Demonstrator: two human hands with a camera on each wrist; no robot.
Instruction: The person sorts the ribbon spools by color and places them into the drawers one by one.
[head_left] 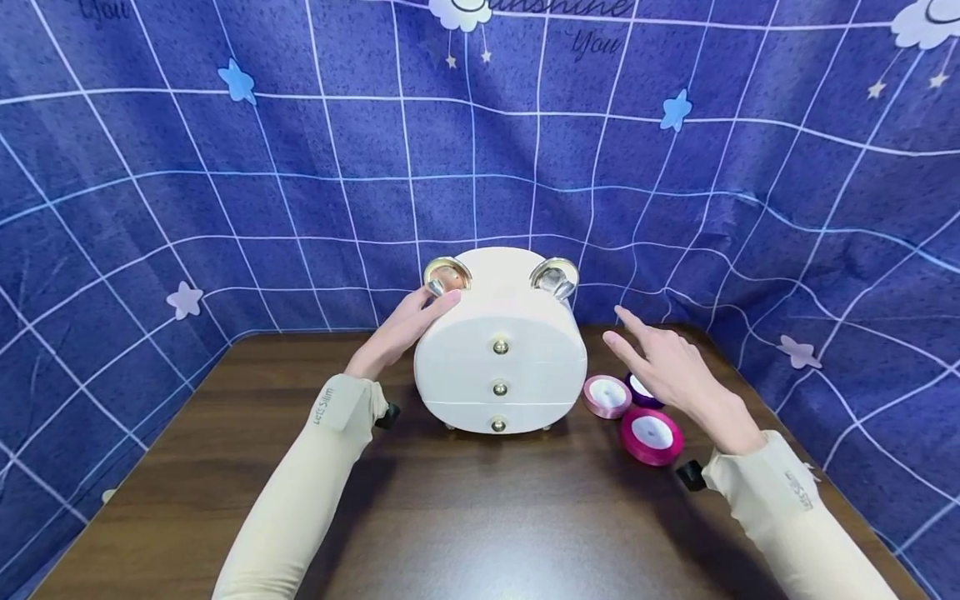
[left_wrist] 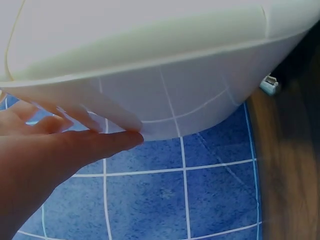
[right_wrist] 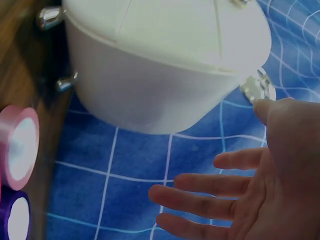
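A white rounded box [head_left: 480, 367] with three drawers, round metal knobs and two shiny ear-shaped pieces on top stands on short metal feet. My left hand [head_left: 408, 323] touches its upper left side, just below the left ear [head_left: 447, 275]; in the left wrist view the thumb [left_wrist: 117, 144] lies along the white wall with the other fingers partly behind it. To the right of the box my right hand [head_left: 667, 362] hovers over the ribbon spools, fingers spread and holding nothing. In the right wrist view its straight fingers [right_wrist: 200, 201] are apart from the box.
Right of the box lie a light pink ribbon spool [head_left: 592, 406], a magenta spool [head_left: 651, 457] and a dark purple spool [head_left: 651, 402]. They rest on a dark wooden table [head_left: 480, 517]. A blue gridded cloth [head_left: 495, 142] hangs behind and along the sides.
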